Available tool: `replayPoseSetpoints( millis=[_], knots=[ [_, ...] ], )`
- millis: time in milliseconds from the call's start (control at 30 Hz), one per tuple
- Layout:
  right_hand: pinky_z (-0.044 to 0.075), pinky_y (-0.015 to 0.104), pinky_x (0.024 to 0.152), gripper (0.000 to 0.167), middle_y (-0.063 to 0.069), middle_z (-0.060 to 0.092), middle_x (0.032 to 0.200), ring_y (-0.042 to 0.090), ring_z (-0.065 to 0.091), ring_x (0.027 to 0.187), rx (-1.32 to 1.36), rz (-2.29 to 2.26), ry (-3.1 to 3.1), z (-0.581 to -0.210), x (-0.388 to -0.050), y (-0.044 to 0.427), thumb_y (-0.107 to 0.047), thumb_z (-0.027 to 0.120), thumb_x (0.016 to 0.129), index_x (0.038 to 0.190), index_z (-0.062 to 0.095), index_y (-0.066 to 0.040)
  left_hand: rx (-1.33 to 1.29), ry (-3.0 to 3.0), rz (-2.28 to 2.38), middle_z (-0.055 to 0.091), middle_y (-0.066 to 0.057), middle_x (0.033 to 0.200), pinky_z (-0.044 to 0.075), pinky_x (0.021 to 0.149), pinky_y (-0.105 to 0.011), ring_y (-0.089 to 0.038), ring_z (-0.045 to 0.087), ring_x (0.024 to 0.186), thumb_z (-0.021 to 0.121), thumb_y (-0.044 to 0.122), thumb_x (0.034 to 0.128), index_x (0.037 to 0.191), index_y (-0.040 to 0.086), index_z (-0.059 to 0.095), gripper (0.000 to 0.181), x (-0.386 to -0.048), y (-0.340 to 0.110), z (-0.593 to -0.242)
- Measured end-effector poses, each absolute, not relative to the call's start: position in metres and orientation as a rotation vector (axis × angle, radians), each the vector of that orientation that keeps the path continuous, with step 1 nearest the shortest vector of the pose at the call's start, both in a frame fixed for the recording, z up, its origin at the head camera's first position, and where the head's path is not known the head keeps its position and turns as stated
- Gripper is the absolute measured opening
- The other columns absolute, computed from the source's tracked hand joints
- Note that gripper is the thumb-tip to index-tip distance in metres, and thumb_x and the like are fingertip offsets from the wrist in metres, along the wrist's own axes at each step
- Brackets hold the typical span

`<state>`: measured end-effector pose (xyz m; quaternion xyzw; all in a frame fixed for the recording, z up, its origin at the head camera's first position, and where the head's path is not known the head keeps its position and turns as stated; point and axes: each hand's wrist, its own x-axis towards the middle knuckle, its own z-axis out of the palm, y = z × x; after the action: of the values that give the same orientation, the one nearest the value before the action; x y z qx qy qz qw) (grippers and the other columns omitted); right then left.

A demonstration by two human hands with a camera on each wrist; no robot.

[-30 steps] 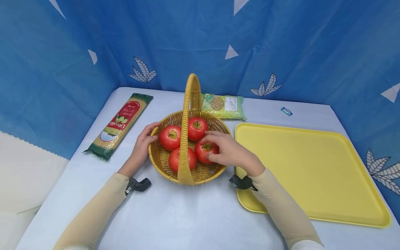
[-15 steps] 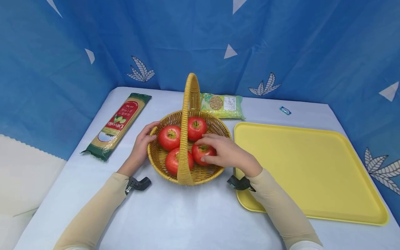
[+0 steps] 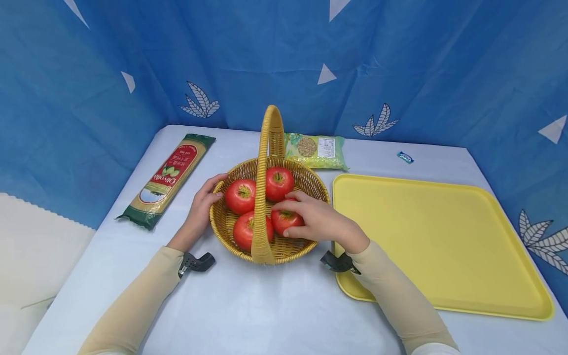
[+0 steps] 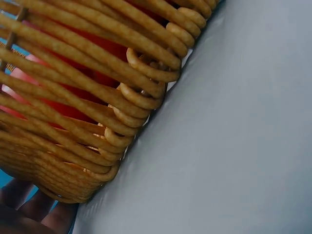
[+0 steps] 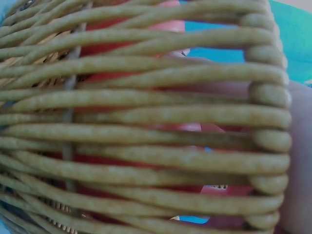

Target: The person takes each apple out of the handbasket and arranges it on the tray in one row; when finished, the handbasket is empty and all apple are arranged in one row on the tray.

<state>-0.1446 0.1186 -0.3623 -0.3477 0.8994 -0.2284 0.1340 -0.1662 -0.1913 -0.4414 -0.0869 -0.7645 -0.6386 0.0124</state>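
A woven basket [image 3: 284, 255] with a tall handle holds several red apples, three of them [image 3: 241, 195], [image 3: 279, 183], [image 3: 252, 230] left of or behind the fourth. My left hand [image 3: 198, 212] grips the basket's left rim, thumb over the edge; its fingers [image 4: 36, 207] show beside the weave in the left wrist view. Over the right rim reaches my right hand [image 3: 321, 219], its fingers and thumb curled round the right-hand apple [image 3: 284, 223] inside the basket. Basket weave [image 5: 146, 117] covers most of the right wrist view and partly hides that hand.
A yellow tray [image 3: 443, 246] lies right of the basket, near my right forearm. Behind the basket is a green bag of grain [image 3: 316, 152]; a long noodle packet [image 3: 167, 180] lies to the left. A small blue wrapped sweet [image 3: 406, 158] sits at the back right.
My right hand and the apple in it have shifted slightly left within the basket. The front apple has also moved a little left. My left hand stays on the rim.
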Motion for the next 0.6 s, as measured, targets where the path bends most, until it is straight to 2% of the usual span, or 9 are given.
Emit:
replayPoseSetpoints(
  millis=[600],
  knots=[
    [0.053, 0.050, 0.104, 0.051, 0.012, 0.054, 0.144, 0.031, 0.051, 0.134, -0.998, -0.768, 2.613, -0.3635, -0.1439, 0.1200, -0.027, 0.083, 0.084, 0.132, 0.067, -0.025, -0.271, -2.379, -2.001, 0.038, -0.011, 0.163, 0.013, 0.130, -0.051, -0.024, 0.021, 0.158, 0.039, 0.007, 0.0981, 0.151, 0.005, 0.044, 0.053, -0.1665, -0.1919, -0.4434]
  ],
)
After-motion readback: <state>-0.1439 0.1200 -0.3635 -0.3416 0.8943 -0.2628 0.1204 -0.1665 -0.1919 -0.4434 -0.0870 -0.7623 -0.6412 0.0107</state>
